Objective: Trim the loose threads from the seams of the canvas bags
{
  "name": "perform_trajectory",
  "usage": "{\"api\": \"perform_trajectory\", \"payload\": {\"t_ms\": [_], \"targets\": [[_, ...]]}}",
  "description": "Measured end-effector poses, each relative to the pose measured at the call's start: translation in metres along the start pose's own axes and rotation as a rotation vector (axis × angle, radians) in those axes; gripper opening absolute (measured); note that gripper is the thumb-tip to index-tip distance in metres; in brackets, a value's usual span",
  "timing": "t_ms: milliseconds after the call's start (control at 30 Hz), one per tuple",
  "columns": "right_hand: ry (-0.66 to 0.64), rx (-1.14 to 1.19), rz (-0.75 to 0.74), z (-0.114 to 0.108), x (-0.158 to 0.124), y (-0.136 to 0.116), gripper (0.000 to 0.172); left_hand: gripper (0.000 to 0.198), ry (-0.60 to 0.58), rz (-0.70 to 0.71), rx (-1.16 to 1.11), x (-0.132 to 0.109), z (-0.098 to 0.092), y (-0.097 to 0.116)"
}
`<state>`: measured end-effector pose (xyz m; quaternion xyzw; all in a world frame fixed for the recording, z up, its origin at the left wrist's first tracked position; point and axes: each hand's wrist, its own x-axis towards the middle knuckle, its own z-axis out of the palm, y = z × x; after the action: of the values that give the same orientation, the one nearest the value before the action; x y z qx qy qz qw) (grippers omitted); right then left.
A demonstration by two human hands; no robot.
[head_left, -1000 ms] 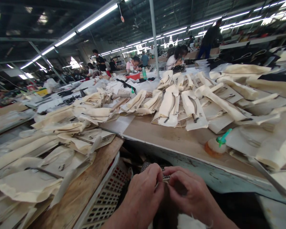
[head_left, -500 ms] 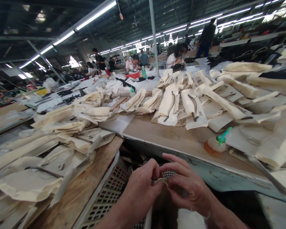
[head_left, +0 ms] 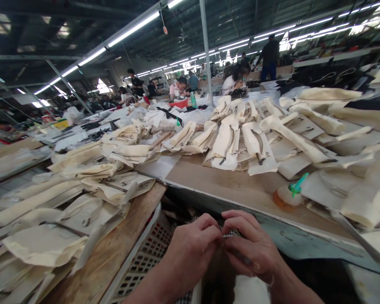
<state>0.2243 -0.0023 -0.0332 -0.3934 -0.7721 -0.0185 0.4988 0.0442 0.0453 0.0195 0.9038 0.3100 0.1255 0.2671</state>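
Observation:
My left hand (head_left: 194,242) and my right hand (head_left: 251,240) meet at the bottom middle, over the gap in front of the bench. Both have their fingers closed in a pinch on a small black-and-white checked cloth (head_left: 231,233). Only a bit of it shows between the fingers; the fingertips cover the rest. A piece of off-white material (head_left: 251,290) lies below my right wrist. Left of my left hand stands a white plastic basket (head_left: 142,264) with a holed wall.
Cream fabric pieces with dark zippers (head_left: 226,141) cover much of the bench (head_left: 193,171), and more cream pieces (head_left: 44,240) lie on the wooden board (head_left: 114,236) at left. A squat bottle with a green nozzle (head_left: 288,195) stands at right. A metal pole (head_left: 206,55) rises behind; several people work beyond.
My hands have drawn closer together on the checked cloth, and less of it shows. The right fingers have curled in more. The whole view has shifted slightly.

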Motion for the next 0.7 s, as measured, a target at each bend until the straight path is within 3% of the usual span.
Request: {"api": "perform_trajectory", "payload": {"t_ms": [200, 433, 700], "targets": [[-0.023, -0.027, 0.085, 0.000, -0.004, -0.007, 0.022, 0.016, -0.047, -0.002, 0.154, 0.001, 0.000, 0.005], [-0.143, -0.010, 0.345, 0.000, -0.020, -0.003, 0.010, 0.016, -0.033, 0.021, 0.135, 0.004, -0.001, 0.008], [-0.154, -0.001, 0.345, -0.002, -0.018, -0.009, 0.018, 0.020, 0.013, 0.037, 0.054, 0.001, -0.003, 0.003]]}}
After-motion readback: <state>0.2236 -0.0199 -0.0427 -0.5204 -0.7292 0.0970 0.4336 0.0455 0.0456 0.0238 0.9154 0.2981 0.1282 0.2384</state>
